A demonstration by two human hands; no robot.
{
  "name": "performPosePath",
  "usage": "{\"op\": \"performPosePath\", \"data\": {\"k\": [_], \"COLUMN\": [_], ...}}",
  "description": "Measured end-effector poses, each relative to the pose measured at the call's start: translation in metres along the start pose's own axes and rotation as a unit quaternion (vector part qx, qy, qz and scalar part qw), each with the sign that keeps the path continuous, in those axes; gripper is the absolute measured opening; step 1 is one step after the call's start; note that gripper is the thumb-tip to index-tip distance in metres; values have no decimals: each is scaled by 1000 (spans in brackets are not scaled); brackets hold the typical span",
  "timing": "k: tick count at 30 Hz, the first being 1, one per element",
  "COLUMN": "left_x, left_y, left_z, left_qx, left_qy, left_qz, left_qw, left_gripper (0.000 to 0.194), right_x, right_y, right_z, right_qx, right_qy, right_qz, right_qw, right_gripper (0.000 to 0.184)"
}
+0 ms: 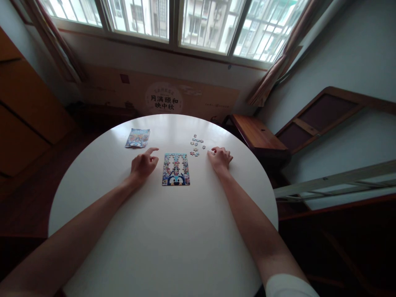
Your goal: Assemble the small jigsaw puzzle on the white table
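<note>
A small jigsaw puzzle, partly assembled, lies flat on the white round table. White gaps show in its middle and upper part, and a dark blue cartoon face is at its near edge. My left hand rests just left of the puzzle, its index finger stretched out and the others curled, holding nothing visible. To the puzzle's upper right lie several loose jigsaw pieces. My right hand is on the table just right of those pieces, fingers loosely bent and apart, with nothing seen in it.
A colourful printed packet or sheet lies at the table's far left. Beyond the table's right edge stands a low wooden cabinet. A metal rail or ladder-like frame is farther right. Barred windows face the table.
</note>
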State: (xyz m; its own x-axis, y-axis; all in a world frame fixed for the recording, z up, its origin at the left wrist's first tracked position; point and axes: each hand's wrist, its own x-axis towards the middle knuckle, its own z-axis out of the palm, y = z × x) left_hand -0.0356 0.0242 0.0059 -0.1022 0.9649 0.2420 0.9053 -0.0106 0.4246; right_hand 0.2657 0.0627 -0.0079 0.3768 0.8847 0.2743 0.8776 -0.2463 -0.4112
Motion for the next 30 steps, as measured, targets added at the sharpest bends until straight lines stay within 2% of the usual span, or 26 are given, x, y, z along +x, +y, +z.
{"op": "performPosePath", "data": {"k": [12, 18, 20, 22, 24, 26, 30], "left_x": [0, 0, 0, 0, 0, 0, 0], "left_y": [-2, -2, -2, -3, -3, -4, -5], "left_z": [2, 2, 2, 3, 3, 3, 4], "left_qx": [-4, -2, -2, -2, 0, 2, -2], "left_qy": [-9, -9, -9, -8, -8, -8, -14], "left_qz": [19, 20, 22, 25, 29, 33, 47], "left_qw": [1000, 1000, 1000, 1000, 1000, 999, 999], "left_gripper": [38, 38, 38, 37, 36, 35, 34], "right_x": [2, 7, 8, 7, 1, -10, -35], "right_y": [5, 12, 13, 8, -3, -16, -39], "right_z": [-2, 4, 5, 5, 6, 7, 14], "right_qx": [34, 69, 110, 194, 296, 360, 416], "right_qy": [-10, 3, 16, 38, 61, 57, -71], "right_qz": [25, 17, -1, -44, -111, -172, -258], "right_qw": [999, 997, 994, 979, 947, 915, 869], "right_gripper": [19, 17, 16, 15, 18, 22, 26]}}
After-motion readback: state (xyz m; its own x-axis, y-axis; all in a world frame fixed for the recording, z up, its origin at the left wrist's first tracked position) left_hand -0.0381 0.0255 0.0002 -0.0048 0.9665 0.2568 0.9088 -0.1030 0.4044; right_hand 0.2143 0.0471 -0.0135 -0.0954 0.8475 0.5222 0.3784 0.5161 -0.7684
